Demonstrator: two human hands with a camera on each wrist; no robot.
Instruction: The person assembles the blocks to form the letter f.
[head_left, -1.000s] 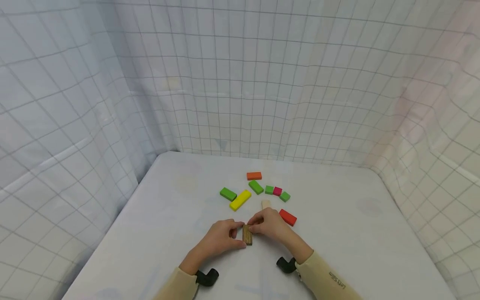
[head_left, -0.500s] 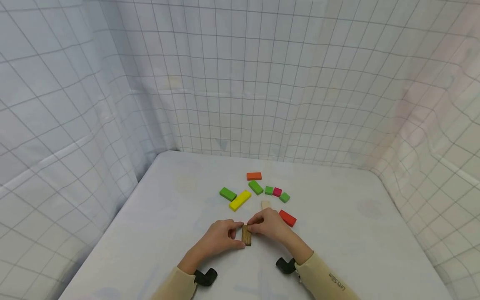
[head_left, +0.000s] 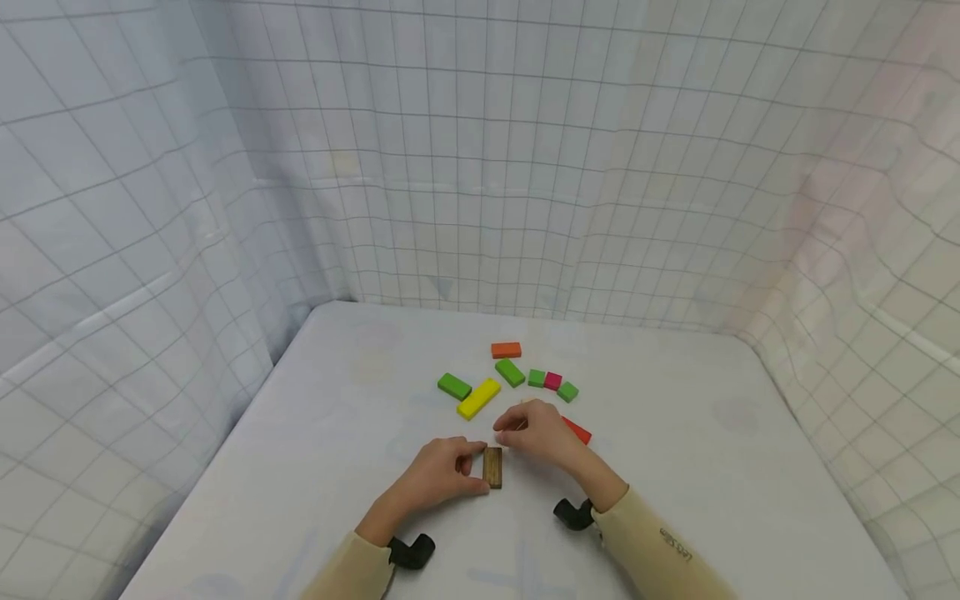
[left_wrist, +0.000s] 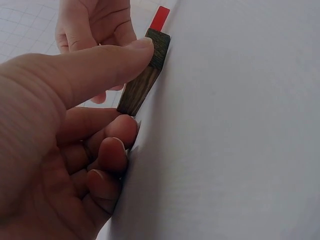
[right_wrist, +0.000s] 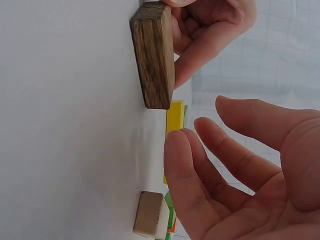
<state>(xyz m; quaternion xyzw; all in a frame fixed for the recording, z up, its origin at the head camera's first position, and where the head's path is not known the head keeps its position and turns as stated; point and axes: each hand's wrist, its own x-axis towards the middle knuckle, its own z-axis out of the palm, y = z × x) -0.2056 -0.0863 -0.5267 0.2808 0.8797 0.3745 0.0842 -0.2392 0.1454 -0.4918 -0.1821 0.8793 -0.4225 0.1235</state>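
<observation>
On the white table lies a brown wooden block [head_left: 492, 468], dark-grained and flat. My left hand [head_left: 438, 477] pinches it lengthwise, thumb on the near end and forefinger at the far end; the other fingers curl in beneath the palm. My right hand [head_left: 540, 432] hovers just beyond the block to the right, thumb and fingers apart with nothing between them. Below those fingertips in the right wrist view, a pale wooden block [right_wrist: 150, 214] rests on the table; in the head view the right hand mostly covers it.
Beside the right hand lies a red block [head_left: 577, 429]. Farther back are a yellow block [head_left: 478, 398], two longer green blocks, including one at left [head_left: 454, 386], an orange block [head_left: 506, 350] and small green and magenta cubes [head_left: 552, 381]. Gridded white curtains [head_left: 480, 167] enclose the table.
My right hand has let go of the brown block's far right corner and moved slightly away, toward the pale block. The left hand has kept its grip and stayed in place.
</observation>
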